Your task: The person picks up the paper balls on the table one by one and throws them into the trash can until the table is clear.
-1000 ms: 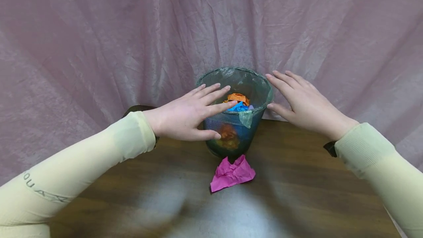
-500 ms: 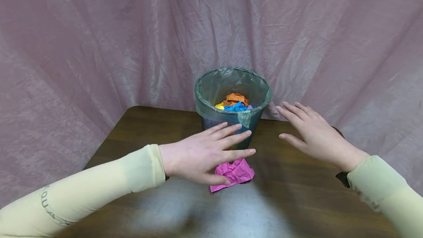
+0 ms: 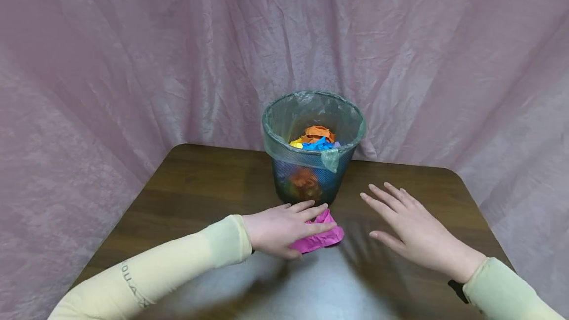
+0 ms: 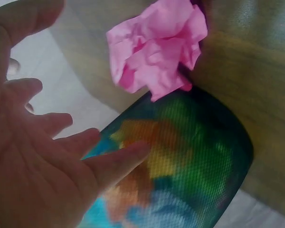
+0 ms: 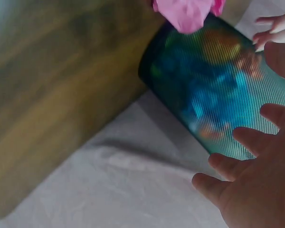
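A crumpled pink sheet of paper [image 3: 317,241] lies on the table in front of a mesh wastebasket [image 3: 306,177]. My left hand [image 3: 284,228] hovers over the paper with fingers spread, overlapping its left part in the head view. The left wrist view shows the pink paper [image 4: 156,45] beyond the spread fingers, with nothing between them. My right hand [image 3: 411,233] is held to the right of the paper, fingers straight and apart, holding nothing. In the right wrist view, the paper [image 5: 187,12] shows at the top, beside the wastebasket's base.
The wastebasket has a translucent green liner [image 3: 330,159] folded over its rim. Inside are crumpled orange paper [image 3: 319,133], blue paper [image 3: 319,144] and yellow paper [image 3: 296,143]. A pink curtain [image 3: 222,53] hangs behind the brown wooden table [image 3: 200,177].
Both hands have come down and back from the wastebasket toward the near side. The left hand is now over the pink paper. The paper and wastebasket have stayed in place.
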`<state>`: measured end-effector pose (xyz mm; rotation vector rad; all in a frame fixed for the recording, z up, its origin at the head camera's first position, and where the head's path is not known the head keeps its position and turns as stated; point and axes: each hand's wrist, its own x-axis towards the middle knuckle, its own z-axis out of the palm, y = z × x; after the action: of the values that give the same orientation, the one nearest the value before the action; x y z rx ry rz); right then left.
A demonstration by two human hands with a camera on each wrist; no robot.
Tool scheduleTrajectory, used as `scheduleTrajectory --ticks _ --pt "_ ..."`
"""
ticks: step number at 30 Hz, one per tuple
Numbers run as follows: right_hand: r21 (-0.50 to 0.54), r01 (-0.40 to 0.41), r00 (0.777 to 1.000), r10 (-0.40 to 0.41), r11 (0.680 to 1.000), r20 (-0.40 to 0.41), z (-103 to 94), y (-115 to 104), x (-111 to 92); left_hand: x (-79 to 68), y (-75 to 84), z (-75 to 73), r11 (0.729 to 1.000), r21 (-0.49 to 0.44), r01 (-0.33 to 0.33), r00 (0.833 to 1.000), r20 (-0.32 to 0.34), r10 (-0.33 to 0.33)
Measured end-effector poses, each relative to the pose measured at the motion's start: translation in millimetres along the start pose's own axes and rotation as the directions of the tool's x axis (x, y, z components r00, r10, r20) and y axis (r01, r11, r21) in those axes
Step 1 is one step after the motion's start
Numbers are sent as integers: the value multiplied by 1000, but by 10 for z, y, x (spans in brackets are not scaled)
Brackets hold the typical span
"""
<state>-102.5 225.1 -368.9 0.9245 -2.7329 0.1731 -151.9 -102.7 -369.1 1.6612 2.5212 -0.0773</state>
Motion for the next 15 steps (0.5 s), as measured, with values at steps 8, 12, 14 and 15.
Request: scheduleTrajectory --ticks 8,12,14,15 --pt "25 7 1000 -7 1000 9 268 -102 -101 352 44 244 987 -37 154 981 125 -148" --pt "31 13 1000 -13 999 11 329 -127 -119 467 96 341 983 30 182 973 142 -184" --pt "32 18 1000 -18 999 11 352 -136 -125 507 115 379 981 59 186 971 143 -193" --pt "34 20 1000 -20 999 12 363 -139 -126 522 124 398 980 71 186 970 145 -194"
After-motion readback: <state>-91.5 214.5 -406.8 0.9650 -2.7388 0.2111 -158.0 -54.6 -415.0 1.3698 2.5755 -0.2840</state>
